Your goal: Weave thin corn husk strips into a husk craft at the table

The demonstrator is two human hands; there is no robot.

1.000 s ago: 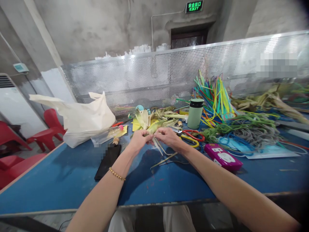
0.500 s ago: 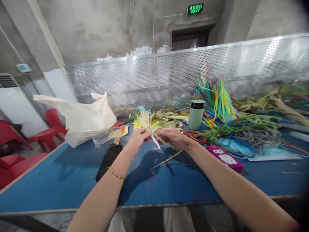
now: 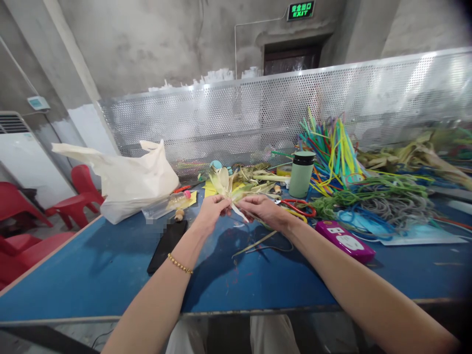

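Observation:
Pale corn husks (image 3: pixel 222 182) stand up in a small bundle between my hands, just above the table. My left hand (image 3: pixel 214 209) pinches the lower end of this bundle between thumb and fingers. Close against it, my right hand (image 3: pixel 262 208) is closed on a strip at the base of the husks; its fingertips are partly hidden. A white husk end (image 3: pixel 239 212) sticks out below, between the hands. Long thin strips (image 3: pixel 258 243) trail from under my right hand onto the blue table (image 3: pixel 121 275).
To the left are a white plastic bag (image 3: pixel 136 177), a clear bottle (image 3: pixel 177 199) and a black phone (image 3: pixel 166 246). On the right lie red-handled scissors (image 3: pixel 304 206), a green cup (image 3: pixel 301 177), a purple power strip (image 3: pixel 344 241) and tangled cords (image 3: pixel 391 201). A perforated metal panel (image 3: pixel 206 118) stands behind.
My right hand has moved slightly left, closer to my left hand and the husk base. The white husk end has shifted a little to the right. My left hand keeps its pinch.

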